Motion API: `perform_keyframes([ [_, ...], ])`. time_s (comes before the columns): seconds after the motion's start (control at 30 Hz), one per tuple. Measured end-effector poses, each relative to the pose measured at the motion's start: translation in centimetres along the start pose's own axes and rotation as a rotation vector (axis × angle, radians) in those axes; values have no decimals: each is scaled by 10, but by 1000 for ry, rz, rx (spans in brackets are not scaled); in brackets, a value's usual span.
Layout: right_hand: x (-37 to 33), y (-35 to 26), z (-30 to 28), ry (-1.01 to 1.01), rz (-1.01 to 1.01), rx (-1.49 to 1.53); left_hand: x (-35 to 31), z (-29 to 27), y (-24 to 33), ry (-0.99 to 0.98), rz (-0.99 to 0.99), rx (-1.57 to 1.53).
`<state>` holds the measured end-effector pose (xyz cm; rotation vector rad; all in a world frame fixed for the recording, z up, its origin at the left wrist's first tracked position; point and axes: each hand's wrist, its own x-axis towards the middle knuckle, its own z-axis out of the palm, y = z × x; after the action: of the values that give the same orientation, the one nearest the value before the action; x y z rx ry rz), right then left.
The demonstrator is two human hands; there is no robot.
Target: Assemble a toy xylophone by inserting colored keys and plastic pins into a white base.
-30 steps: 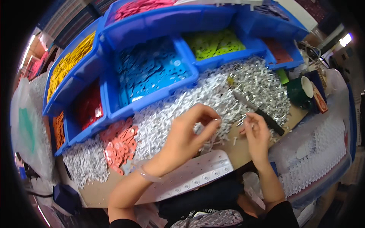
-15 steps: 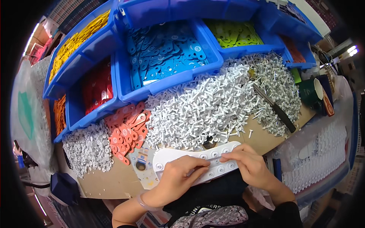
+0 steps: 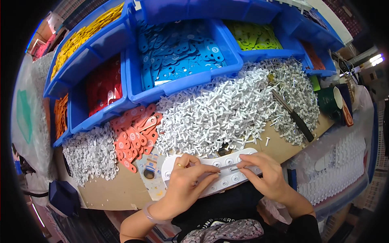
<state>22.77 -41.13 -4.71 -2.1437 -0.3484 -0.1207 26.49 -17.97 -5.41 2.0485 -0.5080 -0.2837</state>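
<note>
A white plastic plate [image 3: 222, 185] with rounded ends and several round sockets lies at the near edge of the table. My left hand [image 3: 187, 178] is over its left part, with thumb and forefinger closed together near the middle. Whatever they hold, if anything, is hidden. Over the plate's right part, my right hand [image 3: 265, 174] has its thumb and forefinger drawn close at the central groove. A small greyish thing [image 3: 232, 168] shows beside those fingertips, too small to name. Just beyond the plate is a large heap of white plastic rivets [image 3: 210, 115].
Blue bins [image 3: 182, 87] at the back hold yellow, dark red, blue and green tags. Coral tags [image 3: 131, 141] and white washers [image 3: 91, 156] lie left. A black-handled tool [image 3: 300, 124] rests on metal screws [image 3: 293, 85]; a green mug [image 3: 330, 100] stands far right.
My left hand has shifted slightly left, its other fingers now more curled. The thumb and forefinger of my right hand have moved a little, baring more of the groove. The view has tilted slightly.
</note>
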Motion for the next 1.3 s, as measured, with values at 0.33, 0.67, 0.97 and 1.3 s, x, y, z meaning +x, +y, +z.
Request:
perform_keyframes([
  [0.33, 5, -7, 2, -132, -185, -236, 7, 2, 5, -48, 279, 218],
  [0.67, 15, 52, -51, 211, 79, -631, 17, 1, 20, -69, 381, 272],
  [0.97, 24, 89, -55, 91, -105, -822, 100, 31, 34, -95, 529, 440],
  [1.3, -24, 81, -68, 585, 477, -41, 162, 70, 55, -28, 683, 652],
])
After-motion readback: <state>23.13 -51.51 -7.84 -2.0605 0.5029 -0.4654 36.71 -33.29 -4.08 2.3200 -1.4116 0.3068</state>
